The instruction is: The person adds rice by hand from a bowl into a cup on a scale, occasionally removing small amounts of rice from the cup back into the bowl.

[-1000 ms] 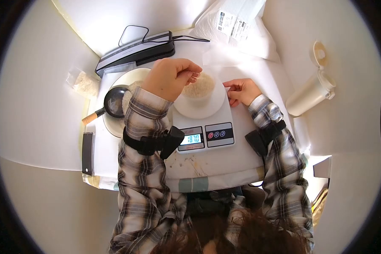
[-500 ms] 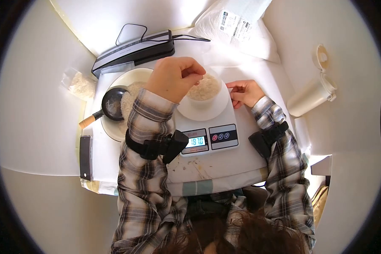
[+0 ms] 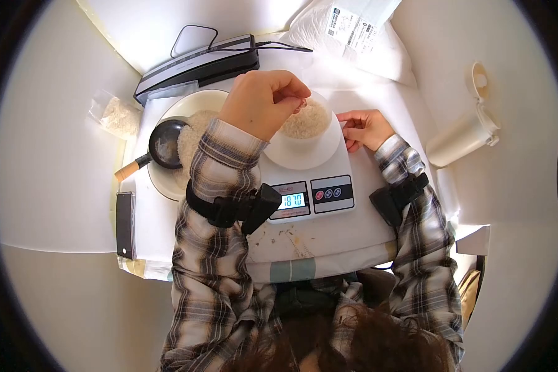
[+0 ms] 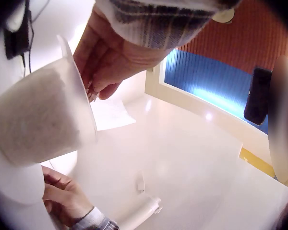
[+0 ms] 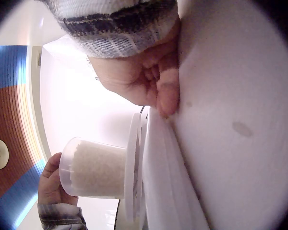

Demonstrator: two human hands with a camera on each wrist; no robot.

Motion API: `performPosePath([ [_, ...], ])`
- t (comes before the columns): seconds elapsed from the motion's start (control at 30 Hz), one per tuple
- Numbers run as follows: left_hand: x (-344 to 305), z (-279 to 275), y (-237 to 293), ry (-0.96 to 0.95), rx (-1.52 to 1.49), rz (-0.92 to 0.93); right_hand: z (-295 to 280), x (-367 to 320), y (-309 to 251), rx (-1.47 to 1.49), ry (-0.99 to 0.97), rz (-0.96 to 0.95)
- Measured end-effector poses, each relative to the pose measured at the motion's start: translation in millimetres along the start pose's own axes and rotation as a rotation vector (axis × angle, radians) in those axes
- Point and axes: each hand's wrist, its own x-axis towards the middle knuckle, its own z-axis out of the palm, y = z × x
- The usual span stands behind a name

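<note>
A clear plastic tub of rice [image 3: 308,121] stands on the round white plate [image 3: 310,160] of a kitchen scale [image 3: 343,167]; the display reads 187.0. Over the tub's rim, my left hand [image 3: 258,102] pinches a few rice grains [image 4: 91,93] between thumb and fingertips. My right hand [image 3: 371,129] rests beside the scale's right side, fingers loosely bent, fingertips right at its edge and holding nothing. Left of the scale, a cream bowl [image 3: 161,184] holds more rice, partly hidden by my left forearm. A black scoop [image 3: 165,144] with a wooden handle lies in that bowl.
A long vacuum sealer [image 3: 198,67] with a black cable lies at the back left. Behind the scale sits a large white plastic bag [image 3: 353,43]. A small bag of rice [image 3: 119,118] is at the left, and a cream flip-lid bottle [image 3: 462,139] at the right.
The head view has shifted slightly. My left hand stays above the tub with its fingertips pinched, my right hand keeps to the scale's edge, and the reading holds at 187.0.
</note>
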Motion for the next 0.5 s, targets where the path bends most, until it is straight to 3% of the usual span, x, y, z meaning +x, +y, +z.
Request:
performPosePath([
  [0.5, 0.3, -0.1, 1.9, 0.006, 0.100, -0.003, 0.0, -0.1, -0.8, -0.023, -0.002, -0.006],
])
